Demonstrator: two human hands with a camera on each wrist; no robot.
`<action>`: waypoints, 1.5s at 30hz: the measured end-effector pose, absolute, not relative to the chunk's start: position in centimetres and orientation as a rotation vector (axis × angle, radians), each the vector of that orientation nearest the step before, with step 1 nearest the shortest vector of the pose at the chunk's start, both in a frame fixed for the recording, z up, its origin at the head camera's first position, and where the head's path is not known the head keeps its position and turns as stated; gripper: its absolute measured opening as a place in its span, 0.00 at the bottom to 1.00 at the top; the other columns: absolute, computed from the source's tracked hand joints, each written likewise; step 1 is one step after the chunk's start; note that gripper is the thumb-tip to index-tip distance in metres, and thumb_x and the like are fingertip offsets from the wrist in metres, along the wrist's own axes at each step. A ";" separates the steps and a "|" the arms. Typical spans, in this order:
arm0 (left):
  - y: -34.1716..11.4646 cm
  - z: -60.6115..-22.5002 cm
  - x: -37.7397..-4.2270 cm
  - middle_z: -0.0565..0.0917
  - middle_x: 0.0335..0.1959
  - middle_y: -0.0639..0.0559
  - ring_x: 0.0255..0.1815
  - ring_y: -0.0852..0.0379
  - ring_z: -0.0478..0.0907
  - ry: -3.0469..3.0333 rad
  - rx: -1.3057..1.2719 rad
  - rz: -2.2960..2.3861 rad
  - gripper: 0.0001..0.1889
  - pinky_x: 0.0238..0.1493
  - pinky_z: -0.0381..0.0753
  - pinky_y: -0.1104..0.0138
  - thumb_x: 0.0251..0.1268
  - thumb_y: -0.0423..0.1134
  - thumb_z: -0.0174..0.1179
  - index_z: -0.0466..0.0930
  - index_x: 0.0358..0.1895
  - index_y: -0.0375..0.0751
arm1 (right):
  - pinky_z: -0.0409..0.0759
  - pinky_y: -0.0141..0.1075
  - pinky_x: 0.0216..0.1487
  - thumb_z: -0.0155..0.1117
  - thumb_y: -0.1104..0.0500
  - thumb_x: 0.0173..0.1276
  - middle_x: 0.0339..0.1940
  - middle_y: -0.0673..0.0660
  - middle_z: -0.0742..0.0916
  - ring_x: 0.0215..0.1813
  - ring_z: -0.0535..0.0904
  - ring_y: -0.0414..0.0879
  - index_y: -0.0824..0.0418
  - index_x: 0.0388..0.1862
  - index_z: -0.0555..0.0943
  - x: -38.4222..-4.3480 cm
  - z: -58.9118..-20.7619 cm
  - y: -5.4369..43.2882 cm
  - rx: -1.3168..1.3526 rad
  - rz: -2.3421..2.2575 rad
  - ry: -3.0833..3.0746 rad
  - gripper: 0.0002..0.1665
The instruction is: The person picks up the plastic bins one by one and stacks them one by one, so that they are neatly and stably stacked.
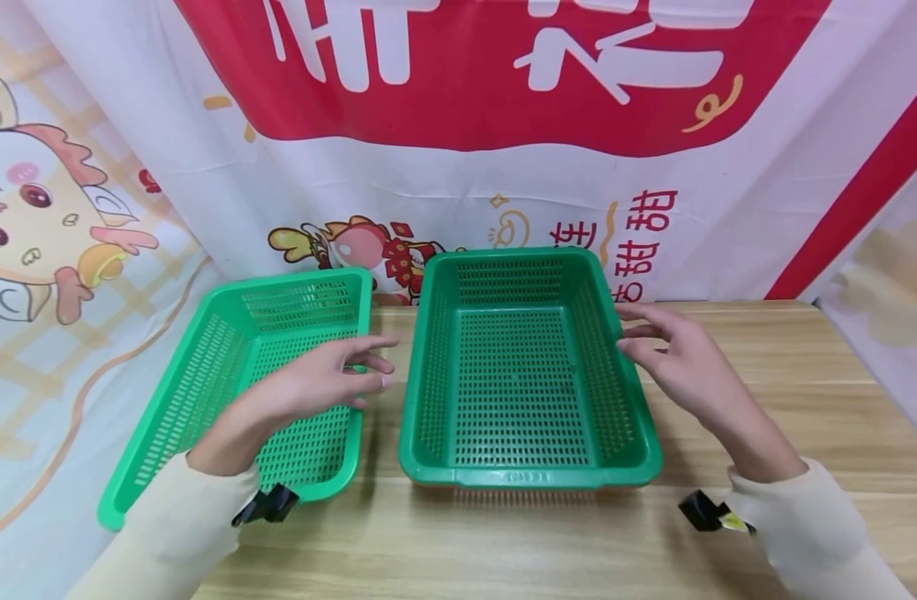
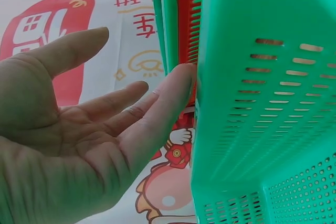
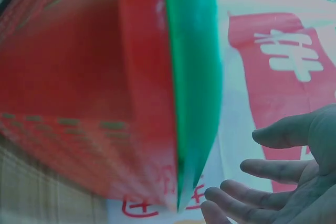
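A dark green perforated basket (image 1: 529, 477) stands upright on the table, with nothing lying inside. In the right wrist view, a red basket (image 3: 79, 51) shows directly under its green rim (image 3: 197, 77). To its left, a lighter green basket (image 1: 364, 304) sits at a slant. My left hand (image 1: 319, 379) is over that lighter basket's right rim, fingers loosely extended toward the gap between the baskets and holding nothing. Beside the dark green basket's right rim is my right hand (image 1: 683, 362), fingers spread and relaxed. The right wrist view shows those fingers apart from the rim.
The wooden table (image 1: 789, 392) extends to the right and in front of the baskets. A printed red and white cloth (image 1: 458, 179) hangs behind it. Another patterned cloth (image 1: 76, 400) borders the left side. A black wrist strap device (image 1: 702, 510) sits on the right sleeve.
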State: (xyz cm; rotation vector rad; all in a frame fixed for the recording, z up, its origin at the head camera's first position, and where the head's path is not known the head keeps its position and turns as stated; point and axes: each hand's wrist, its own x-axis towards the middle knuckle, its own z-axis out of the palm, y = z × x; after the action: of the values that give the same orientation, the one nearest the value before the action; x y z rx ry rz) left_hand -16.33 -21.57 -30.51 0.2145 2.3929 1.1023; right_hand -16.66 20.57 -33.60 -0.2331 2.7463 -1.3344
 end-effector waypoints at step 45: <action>-33.9 -31.9 -11.7 0.75 0.73 0.44 0.59 0.78 0.80 2.585 0.190 1.285 0.33 0.55 0.86 0.73 0.85 0.48 0.52 0.55 0.85 0.46 | 0.87 0.49 0.61 0.71 0.51 0.73 0.69 0.50 0.83 0.64 0.84 0.49 0.47 0.73 0.77 -12.5 -32.4 4.7 -0.427 -1.722 2.496 0.31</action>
State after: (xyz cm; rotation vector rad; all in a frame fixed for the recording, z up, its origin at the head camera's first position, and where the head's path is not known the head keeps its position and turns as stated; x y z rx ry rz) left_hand -11.67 -33.89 -31.91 0.1901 2.5846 1.2850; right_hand -12.48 4.75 -32.36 -0.4267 2.4956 -1.7219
